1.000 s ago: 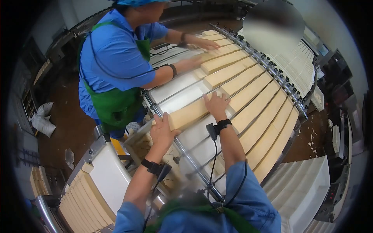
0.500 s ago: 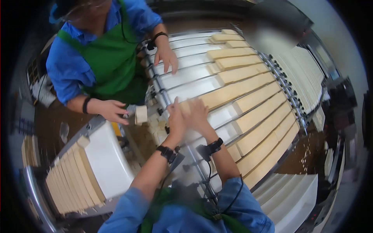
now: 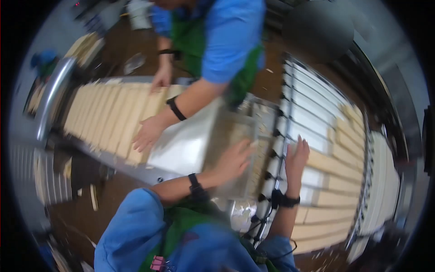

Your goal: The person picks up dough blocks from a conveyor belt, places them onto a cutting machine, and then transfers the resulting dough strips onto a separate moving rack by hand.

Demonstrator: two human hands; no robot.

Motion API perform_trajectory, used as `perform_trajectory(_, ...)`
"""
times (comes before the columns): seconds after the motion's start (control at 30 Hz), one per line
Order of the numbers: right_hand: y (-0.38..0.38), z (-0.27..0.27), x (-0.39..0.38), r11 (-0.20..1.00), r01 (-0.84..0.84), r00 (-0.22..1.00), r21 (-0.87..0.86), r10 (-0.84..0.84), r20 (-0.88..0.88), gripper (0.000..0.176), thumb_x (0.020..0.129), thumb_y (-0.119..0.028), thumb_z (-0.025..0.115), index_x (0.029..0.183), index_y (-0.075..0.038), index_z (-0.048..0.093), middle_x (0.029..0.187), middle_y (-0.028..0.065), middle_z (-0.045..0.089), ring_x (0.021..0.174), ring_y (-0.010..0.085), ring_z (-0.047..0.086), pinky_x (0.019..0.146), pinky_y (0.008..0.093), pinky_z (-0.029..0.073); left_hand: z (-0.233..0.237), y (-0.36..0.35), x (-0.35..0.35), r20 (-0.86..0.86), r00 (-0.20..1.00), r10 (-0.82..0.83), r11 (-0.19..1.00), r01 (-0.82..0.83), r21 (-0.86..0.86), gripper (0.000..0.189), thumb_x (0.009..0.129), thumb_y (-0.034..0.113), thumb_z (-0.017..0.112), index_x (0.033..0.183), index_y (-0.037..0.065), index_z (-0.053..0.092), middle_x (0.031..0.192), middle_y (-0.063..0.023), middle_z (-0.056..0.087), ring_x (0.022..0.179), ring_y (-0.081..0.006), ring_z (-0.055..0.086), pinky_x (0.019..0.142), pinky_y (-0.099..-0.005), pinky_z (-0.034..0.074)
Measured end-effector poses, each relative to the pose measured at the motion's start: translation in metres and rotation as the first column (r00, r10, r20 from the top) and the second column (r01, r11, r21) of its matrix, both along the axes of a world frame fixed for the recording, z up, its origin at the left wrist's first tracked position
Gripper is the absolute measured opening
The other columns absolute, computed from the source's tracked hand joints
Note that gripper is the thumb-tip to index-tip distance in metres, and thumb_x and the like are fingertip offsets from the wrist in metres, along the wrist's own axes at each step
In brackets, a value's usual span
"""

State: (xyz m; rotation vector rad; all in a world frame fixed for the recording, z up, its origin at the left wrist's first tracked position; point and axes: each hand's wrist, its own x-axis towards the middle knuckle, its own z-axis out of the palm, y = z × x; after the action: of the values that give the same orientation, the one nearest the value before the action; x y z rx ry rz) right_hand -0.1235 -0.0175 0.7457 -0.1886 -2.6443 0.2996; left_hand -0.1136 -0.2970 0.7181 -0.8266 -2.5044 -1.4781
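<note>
My left hand (image 3: 234, 161) is smeared by motion, with fingers stretched out and nothing visible in them. It is over a bin (image 3: 251, 136) with pale scraps in it, between the two work surfaces. Upright at the near edge of the slotted white table (image 3: 312, 113), my right hand (image 3: 297, 158) has its fingers extended. Its palm side is close to the end of a long pale tan strip (image 3: 335, 167) lying in one of the lanes. More such strips fill the neighbouring lanes, divided by thin dark rods.
Across from me a co-worker in a blue shirt and green apron leans over a white surface (image 3: 181, 147). That person's hand (image 3: 150, 132) rests by a row of pale strips (image 3: 108, 113). A curved metal rail (image 3: 54, 97) stands at the far left. Scraps lie on the brown floor (image 3: 122, 188).
My view has swung left. My left hand has left the strip's end and is over the bin; my right stays near the strip. The co-worker has turned from the slotted table to the other row.
</note>
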Motion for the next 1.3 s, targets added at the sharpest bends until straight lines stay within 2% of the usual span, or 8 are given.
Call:
perform_trajectory(0.07,-0.080,0.052,-0.006,0.867,-0.190,0.981,-0.461,0.188,-0.051,0.041,0.104,-0.013,0.063,0.143,0.000,0.062,0.128,0.0237,0.070,0.123,0.0364,0.066,0.108,0.0436,0.049,-0.011,-0.086,0.010,-0.009,0.986,-0.167,0.973,0.163,-0.164,0.040,0.092,0.014,0.070,0.131,0.008,0.067,0.140,-0.0199,0.060,0.130,-0.0396,0.057,0.109,-0.0451,0.049)
perform_trajectory(0.17,-0.196,0.086,-0.009,0.674,-0.568,0.813,-0.473,0.550,-0.193,0.031,0.099,-0.005,0.065,0.129,0.000,0.068,0.115,0.0161,0.075,0.107,0.0319,0.072,0.096,0.0385,0.056,0.014,-0.205,0.041,0.279,0.947,-0.158,0.946,0.226,-0.233,0.017,0.093,0.020,0.074,0.101,0.006,0.076,0.100,-0.0143,0.075,0.090,-0.0309,0.072,0.080,-0.0405,0.057)
perform_trajectory(0.33,-0.384,0.096,-0.025,0.227,-0.839,0.340,-0.495,0.928,-0.150,0.037,0.093,-0.008,0.071,0.128,0.000,0.067,0.121,0.0214,0.070,0.111,0.0405,0.068,0.099,0.0465,0.054,-0.048,-0.329,0.113,0.406,0.775,0.484,0.871,-0.472,-0.137,0.016,0.095,0.020,0.075,0.096,0.004,0.074,0.080,-0.0102,0.069,0.071,-0.0225,0.066,0.065,-0.0356,0.050)
perform_trajectory(0.4,-0.449,0.066,-0.049,0.231,-0.841,0.292,-0.490,0.955,-0.051,0.048,0.092,-0.011,0.073,0.136,0.003,0.061,0.131,0.0255,0.065,0.121,0.0420,0.062,0.106,0.0486,0.050,-0.058,-0.354,0.121,0.268,0.326,0.907,0.364,-0.925,-0.107,0.030,0.096,0.021,0.075,0.118,0.002,0.067,0.097,-0.0134,0.065,0.085,-0.0225,0.068,0.071,-0.0381,0.052)
perform_trajectory(0.5,-0.534,0.008,-0.090,0.374,-0.872,0.381,-0.316,0.924,0.041,0.057,0.092,-0.016,0.075,0.138,0.011,0.055,0.128,0.0316,0.060,0.120,0.0463,0.059,0.105,0.0513,0.049,-0.089,-0.382,0.114,0.169,0.213,0.962,0.246,-0.946,-0.212,0.053,0.096,0.021,0.074,0.140,0.000,0.052,0.125,-0.0224,0.053,0.106,-0.0333,0.064,0.085,-0.0433,0.053)
perform_trajectory(0.7,-0.645,-0.065,-0.193,0.635,-0.761,0.588,0.130,0.592,0.551,0.047,0.093,-0.022,0.065,0.127,0.010,0.065,0.125,0.0264,0.064,0.116,0.0377,0.061,0.096,0.0446,0.050,-0.077,-0.400,0.083,0.185,0.335,0.924,0.366,-0.914,-0.172,0.073,0.088,0.022,0.080,0.147,-0.004,0.047,0.131,-0.0273,0.041,0.120,-0.0472,0.053,0.106,-0.0494,0.047)
perform_trajectory(0.8,-0.652,-0.119,-0.226,0.803,-0.539,0.830,0.253,0.456,0.321,0.037,0.092,-0.019,0.063,0.121,0.004,0.070,0.125,0.0227,0.065,0.119,0.0342,0.060,0.099,0.0455,0.047,-0.079,-0.406,0.074,0.213,0.357,0.909,0.395,-0.902,-0.174,0.074,0.085,0.021,0.083,0.146,-0.005,0.049,0.131,-0.0263,0.041,0.116,-0.0465,0.056,0.099,-0.0488,0.052)
perform_trajectory(1.3,-0.623,-0.121,-0.249,0.797,-0.603,0.736,-0.022,0.567,0.371,0.041,0.097,-0.034,0.067,0.119,0.000,0.068,0.121,0.0228,0.069,0.119,0.0391,0.063,0.103,0.0525,0.047,-0.067,-0.399,0.060,0.288,0.340,0.895,0.432,-0.823,-0.370,0.086,0.081,0.021,0.088,0.150,-0.003,0.042,0.134,-0.0252,0.043,0.121,-0.0463,0.054,0.100,-0.0512,0.050)
